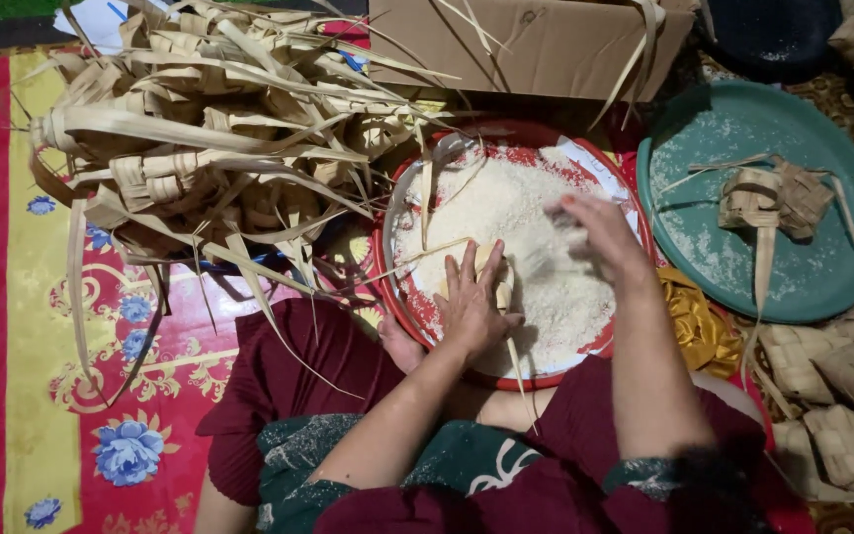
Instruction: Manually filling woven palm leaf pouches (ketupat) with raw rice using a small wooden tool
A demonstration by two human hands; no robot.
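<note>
A red round tray heaped with white raw rice rests on my lap. My left hand grips a small woven palm-leaf pouch held down in the rice at the near side, its loose leaf strips trailing out. My right hand hovers over the rice just right of the pouch, blurred, fingers curled together; whether it carries rice I cannot tell.
A big pile of woven leaf pouches lies on the patterned mat at left. A cardboard box stands behind the tray. A green tray at right carries two pouches. More filled pouches lie at far right.
</note>
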